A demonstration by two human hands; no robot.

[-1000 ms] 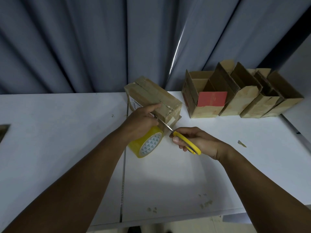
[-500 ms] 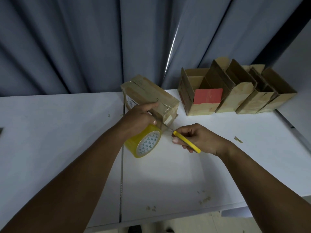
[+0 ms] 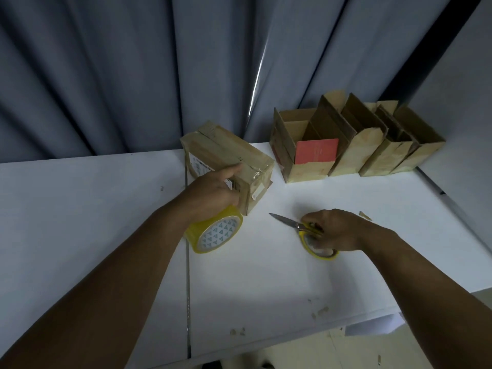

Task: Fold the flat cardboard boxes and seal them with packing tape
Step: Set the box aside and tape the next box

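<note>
A closed cardboard box (image 3: 226, 153), taped along its top seam, sits on the white table (image 3: 80, 209) at the back centre. My left hand (image 3: 210, 193) holds a yellow roll of packing tape (image 3: 217, 235) against the box's near end, with its thumb stretched along the box's top edge. To the right, yellow-handled scissors (image 3: 285, 221) lie flat on the table with their blades closed and pointing left. My right hand (image 3: 338, 230) rests over the handles, fingers curled on them.
A row of several open-topped cardboard boxes (image 3: 306, 169) stands at the back right, the nearest bearing a red label (image 3: 316, 151). A grey curtain (image 3: 133, 75) hangs behind. Cardboard scraps (image 3: 364, 215) dot the table. A seam (image 3: 188, 288) runs across it; its front edge is near.
My right hand has pulled the scissors away from the box, to the right and down onto the table. My left hand stays at the box with the tape roll.
</note>
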